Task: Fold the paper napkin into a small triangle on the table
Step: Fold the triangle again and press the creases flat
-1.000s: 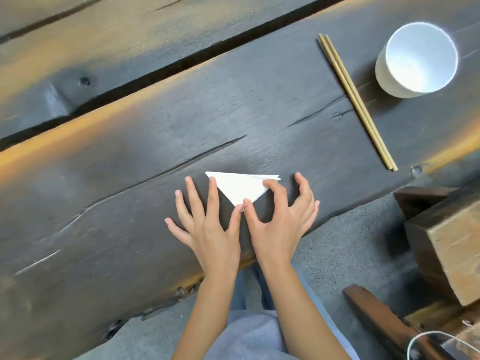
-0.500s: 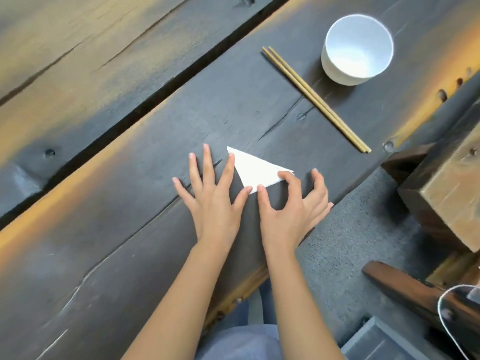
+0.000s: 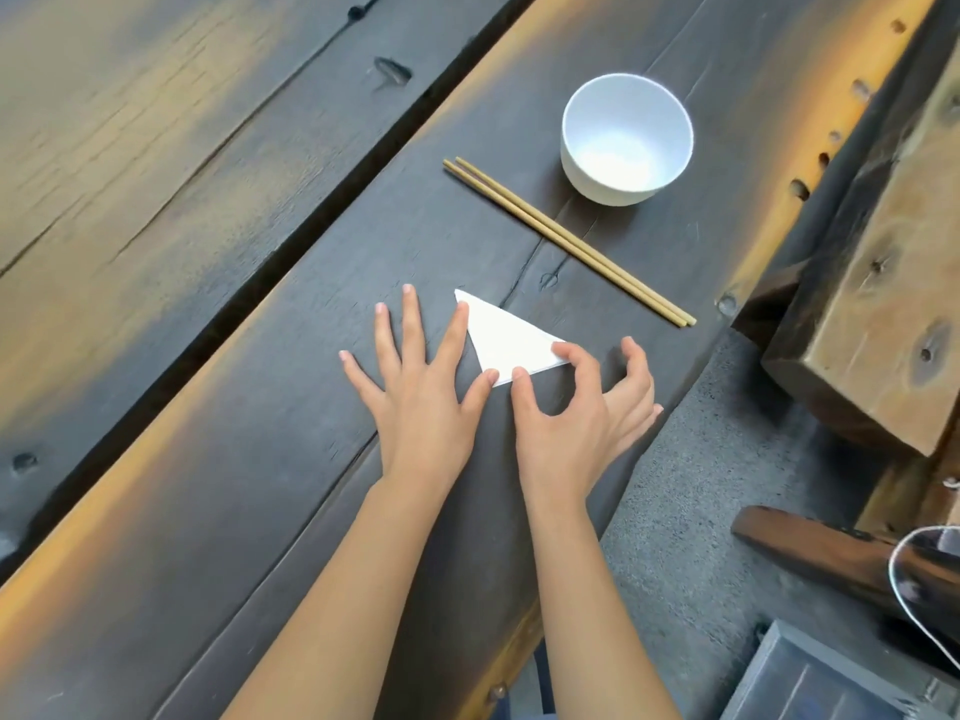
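A white paper napkin (image 3: 506, 340), folded into a small triangle, lies flat on the dark wooden table (image 3: 260, 485). My left hand (image 3: 421, 392) rests flat beside it with fingers spread; its index finger and thumb touch the napkin's left edge. My right hand (image 3: 582, 407) is arched, thumb and index fingertip pressing on the napkin's near right corner, the other fingers lifted off the table.
A pair of wooden chopsticks (image 3: 566, 241) lies diagonally beyond the napkin, with a white empty bowl (image 3: 626, 140) behind them. The table's edge runs close at the right, above a grey floor (image 3: 691, 485). A wooden block bench (image 3: 883, 304) stands at the right.
The head view has swung, so the bowl and chopsticks sit nearer the centre. Both hands stay at the napkin; the right fingers have arched up more on its corner.
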